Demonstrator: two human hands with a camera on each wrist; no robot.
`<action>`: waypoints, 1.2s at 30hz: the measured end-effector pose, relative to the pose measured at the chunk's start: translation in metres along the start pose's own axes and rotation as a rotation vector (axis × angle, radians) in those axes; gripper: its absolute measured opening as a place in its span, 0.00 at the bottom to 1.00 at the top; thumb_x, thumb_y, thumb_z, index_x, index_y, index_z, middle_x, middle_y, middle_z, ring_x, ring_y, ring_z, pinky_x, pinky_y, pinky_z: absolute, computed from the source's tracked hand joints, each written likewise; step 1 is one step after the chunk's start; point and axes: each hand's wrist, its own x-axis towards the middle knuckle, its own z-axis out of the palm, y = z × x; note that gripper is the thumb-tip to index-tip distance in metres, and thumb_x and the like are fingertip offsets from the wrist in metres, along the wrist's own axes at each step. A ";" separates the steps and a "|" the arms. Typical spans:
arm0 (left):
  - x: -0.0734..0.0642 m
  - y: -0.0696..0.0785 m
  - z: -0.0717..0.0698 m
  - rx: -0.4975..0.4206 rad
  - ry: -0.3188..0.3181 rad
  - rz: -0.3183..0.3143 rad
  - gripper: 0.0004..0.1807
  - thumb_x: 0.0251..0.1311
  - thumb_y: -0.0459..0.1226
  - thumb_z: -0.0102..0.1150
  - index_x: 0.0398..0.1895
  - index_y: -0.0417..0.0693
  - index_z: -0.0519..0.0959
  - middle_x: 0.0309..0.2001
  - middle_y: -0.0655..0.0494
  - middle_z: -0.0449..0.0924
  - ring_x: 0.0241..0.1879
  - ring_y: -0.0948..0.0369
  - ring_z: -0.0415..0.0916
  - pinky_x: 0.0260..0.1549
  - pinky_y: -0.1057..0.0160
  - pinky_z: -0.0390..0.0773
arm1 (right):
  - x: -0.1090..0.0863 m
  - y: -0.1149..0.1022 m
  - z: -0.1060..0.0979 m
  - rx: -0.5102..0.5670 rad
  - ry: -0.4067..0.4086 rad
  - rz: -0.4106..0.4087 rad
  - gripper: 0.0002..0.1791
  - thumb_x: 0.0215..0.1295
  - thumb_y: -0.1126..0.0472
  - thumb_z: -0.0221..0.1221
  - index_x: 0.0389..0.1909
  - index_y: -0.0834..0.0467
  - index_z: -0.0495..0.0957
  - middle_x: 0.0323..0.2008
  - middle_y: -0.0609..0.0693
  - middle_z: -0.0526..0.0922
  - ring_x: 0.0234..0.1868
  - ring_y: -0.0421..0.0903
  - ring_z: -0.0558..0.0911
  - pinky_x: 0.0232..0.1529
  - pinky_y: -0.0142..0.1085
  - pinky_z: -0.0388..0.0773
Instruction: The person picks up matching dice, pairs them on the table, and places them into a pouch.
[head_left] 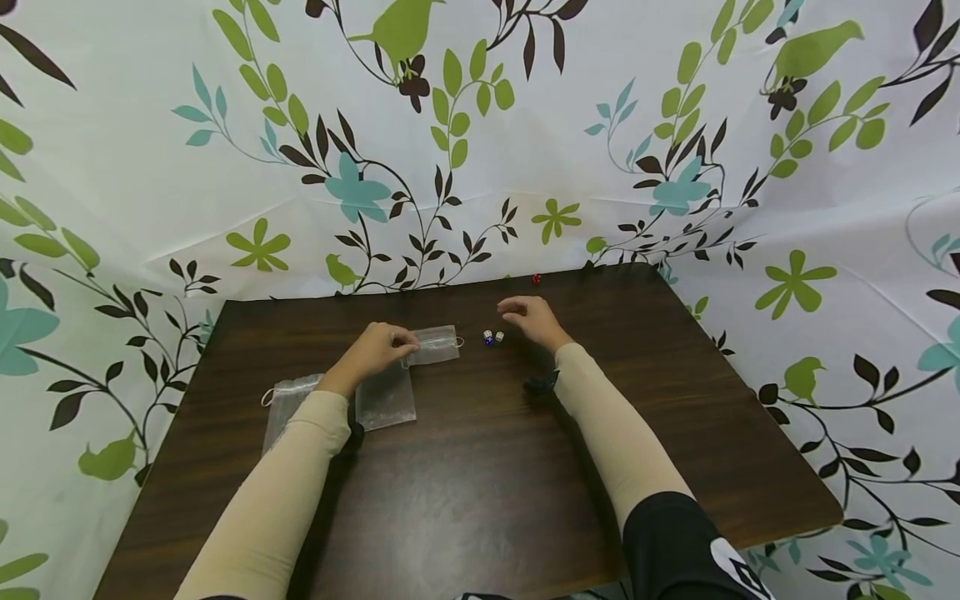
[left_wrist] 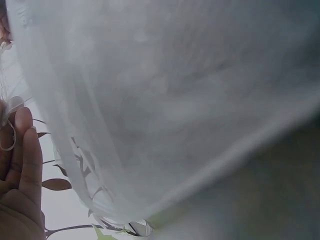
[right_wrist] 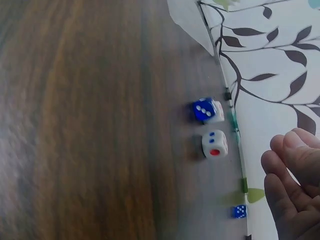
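My left hand (head_left: 378, 346) pinches the edge of a small sheer drawstring pouch (head_left: 437, 345) near the table's back. White cord and a bit of sheer fabric show at its fingertips in the left wrist view. Below this hand is a larger sheer pouch (head_left: 386, 400). Sheer fabric (left_wrist: 165, 105) fills much of the left wrist view. Loosely bent, my right hand (head_left: 531, 318) is just right of a few small dice, above the table; I see nothing in its fingers. Those are a blue die (right_wrist: 203, 110), a white die (right_wrist: 215, 144) and another white one partly hidden.
Another sheer pouch (head_left: 288, 404) with a white cord lies partly under the left forearm. A red die (head_left: 536, 278) sits by the table's back edge. The right wrist view shows a small blue die (right_wrist: 240, 211) near that edge. Patterned cloth (head_left: 480, 150) hangs behind the dark table (head_left: 465, 500).
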 end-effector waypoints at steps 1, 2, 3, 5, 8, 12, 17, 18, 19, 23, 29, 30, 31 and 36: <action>0.000 0.000 0.000 0.000 0.000 0.002 0.05 0.65 0.34 0.67 0.39 0.41 0.89 0.34 0.53 0.88 0.30 0.62 0.78 0.31 0.59 0.77 | 0.000 0.000 -0.001 0.008 0.009 -0.002 0.14 0.71 0.66 0.62 0.55 0.63 0.83 0.52 0.56 0.86 0.56 0.54 0.82 0.58 0.48 0.76; 0.000 0.001 -0.001 -0.001 0.001 0.002 0.05 0.65 0.34 0.67 0.39 0.41 0.89 0.34 0.53 0.88 0.30 0.62 0.79 0.31 0.59 0.78 | 0.000 0.002 -0.002 0.013 0.016 -0.005 0.14 0.71 0.66 0.62 0.55 0.64 0.83 0.52 0.57 0.86 0.56 0.54 0.82 0.58 0.48 0.76; -0.001 0.001 -0.001 0.000 0.003 0.004 0.05 0.65 0.34 0.67 0.39 0.41 0.89 0.34 0.52 0.88 0.30 0.62 0.79 0.31 0.58 0.78 | 0.000 0.002 -0.003 0.017 0.022 -0.003 0.14 0.71 0.66 0.62 0.55 0.63 0.83 0.52 0.57 0.86 0.56 0.54 0.82 0.58 0.48 0.76; -0.001 0.001 -0.002 -0.002 0.003 0.010 0.05 0.64 0.34 0.68 0.39 0.40 0.88 0.34 0.52 0.88 0.29 0.62 0.79 0.31 0.58 0.78 | 0.000 0.004 -0.005 0.021 0.030 0.000 0.14 0.71 0.66 0.62 0.55 0.63 0.83 0.52 0.57 0.86 0.55 0.54 0.82 0.57 0.48 0.77; -0.001 0.000 -0.001 -0.004 0.000 0.015 0.05 0.65 0.34 0.67 0.39 0.41 0.88 0.34 0.53 0.88 0.29 0.63 0.78 0.31 0.59 0.77 | 0.000 0.006 -0.008 0.027 0.032 0.011 0.15 0.71 0.65 0.62 0.56 0.64 0.82 0.52 0.57 0.85 0.55 0.54 0.82 0.57 0.49 0.77; -0.002 -0.002 -0.001 -0.005 -0.004 0.004 0.05 0.65 0.34 0.67 0.39 0.42 0.89 0.33 0.53 0.88 0.28 0.64 0.77 0.30 0.60 0.77 | 0.000 0.009 -0.012 0.026 0.035 0.022 0.15 0.72 0.65 0.62 0.56 0.63 0.82 0.53 0.57 0.85 0.56 0.54 0.82 0.58 0.49 0.76; -0.003 -0.003 -0.001 -0.009 -0.001 0.006 0.05 0.65 0.34 0.67 0.39 0.42 0.89 0.34 0.53 0.88 0.28 0.63 0.77 0.31 0.59 0.77 | 0.001 0.015 -0.019 0.046 0.057 0.047 0.13 0.71 0.66 0.62 0.54 0.64 0.83 0.52 0.58 0.85 0.55 0.55 0.82 0.57 0.49 0.76; -0.003 -0.003 -0.002 -0.010 0.000 0.006 0.05 0.65 0.34 0.67 0.39 0.42 0.89 0.34 0.53 0.88 0.28 0.63 0.77 0.31 0.59 0.77 | 0.001 0.016 -0.021 0.051 0.060 0.060 0.13 0.71 0.66 0.62 0.54 0.63 0.83 0.52 0.58 0.86 0.55 0.54 0.82 0.57 0.48 0.76; -0.003 -0.003 -0.002 -0.010 0.003 0.005 0.05 0.65 0.34 0.67 0.38 0.42 0.89 0.34 0.53 0.88 0.28 0.63 0.77 0.31 0.59 0.77 | 0.002 0.017 -0.023 0.054 0.061 0.068 0.14 0.72 0.65 0.62 0.55 0.63 0.83 0.52 0.58 0.85 0.55 0.54 0.82 0.57 0.48 0.76; -0.005 -0.003 -0.003 -0.010 0.012 -0.006 0.04 0.64 0.34 0.68 0.38 0.42 0.89 0.34 0.53 0.88 0.28 0.62 0.77 0.31 0.59 0.77 | 0.003 0.020 -0.030 0.076 0.061 0.108 0.14 0.72 0.63 0.62 0.56 0.61 0.82 0.53 0.56 0.85 0.55 0.53 0.81 0.55 0.48 0.76; -0.005 -0.005 -0.004 -0.007 0.023 0.003 0.04 0.64 0.34 0.68 0.37 0.42 0.89 0.33 0.54 0.88 0.28 0.63 0.77 0.30 0.59 0.76 | 0.007 0.030 -0.040 0.115 0.091 0.137 0.16 0.72 0.63 0.62 0.58 0.64 0.81 0.56 0.58 0.83 0.59 0.55 0.78 0.59 0.51 0.74; -0.005 -0.005 -0.004 -0.008 0.024 0.007 0.04 0.64 0.34 0.68 0.37 0.42 0.89 0.33 0.54 0.88 0.28 0.63 0.76 0.30 0.59 0.76 | 0.007 0.031 -0.041 0.127 0.095 0.142 0.16 0.72 0.64 0.62 0.58 0.65 0.81 0.56 0.59 0.83 0.59 0.56 0.78 0.59 0.52 0.74; -0.006 -0.005 -0.004 -0.011 0.026 0.011 0.04 0.64 0.34 0.68 0.37 0.42 0.89 0.32 0.54 0.88 0.27 0.63 0.76 0.30 0.59 0.76 | 0.008 0.033 -0.042 0.134 0.099 0.146 0.17 0.72 0.64 0.62 0.58 0.65 0.81 0.56 0.60 0.83 0.60 0.56 0.78 0.59 0.52 0.74; -0.008 -0.008 -0.005 -0.018 0.033 0.011 0.04 0.64 0.34 0.68 0.37 0.42 0.89 0.34 0.54 0.88 0.28 0.63 0.77 0.30 0.59 0.77 | 0.009 0.040 -0.050 0.144 0.117 0.158 0.17 0.73 0.66 0.60 0.59 0.68 0.79 0.56 0.63 0.82 0.60 0.58 0.78 0.60 0.52 0.73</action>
